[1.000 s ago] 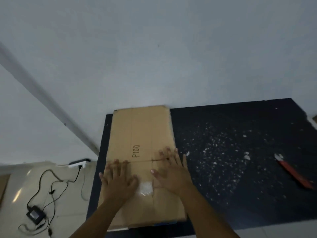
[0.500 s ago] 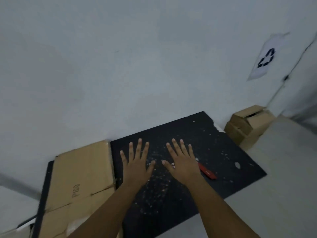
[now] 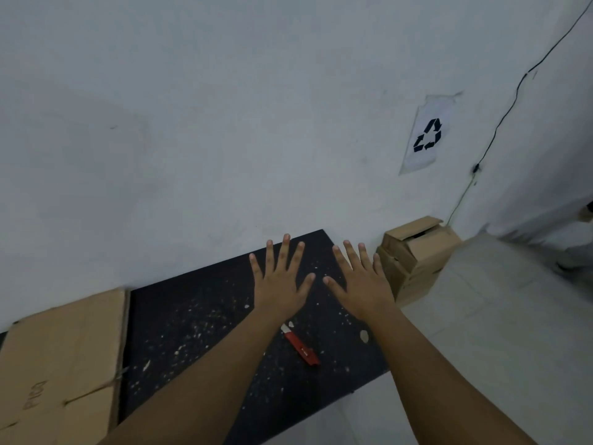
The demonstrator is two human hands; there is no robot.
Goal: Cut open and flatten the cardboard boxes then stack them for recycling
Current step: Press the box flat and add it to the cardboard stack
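Note:
A flattened brown cardboard box [image 3: 61, 358] marked P100 lies on the left end of a black mat [image 3: 199, 319]. Two unflattened cardboard boxes [image 3: 417, 252] are stacked against the wall just past the mat's right end, the top one with a flap raised. A red box cutter [image 3: 300, 346] lies on the mat between my forearms. My left hand [image 3: 280, 281] and my right hand [image 3: 361, 281] are stretched out side by side over the mat's far right part, palms down, fingers spread, holding nothing. My right hand's fingers are close to the stacked boxes.
White paper scraps speckle the mat. A sheet with a recycling symbol [image 3: 426, 134] is stuck on the white wall above the boxes. A thin black cable [image 3: 500, 123] runs down the wall at right. Pale tiled floor [image 3: 500, 332] lies to the right.
My hands left the flattened box and swung right across the mat toward the stacked boxes. The view turned right with them, so the flat box now sits at the left edge.

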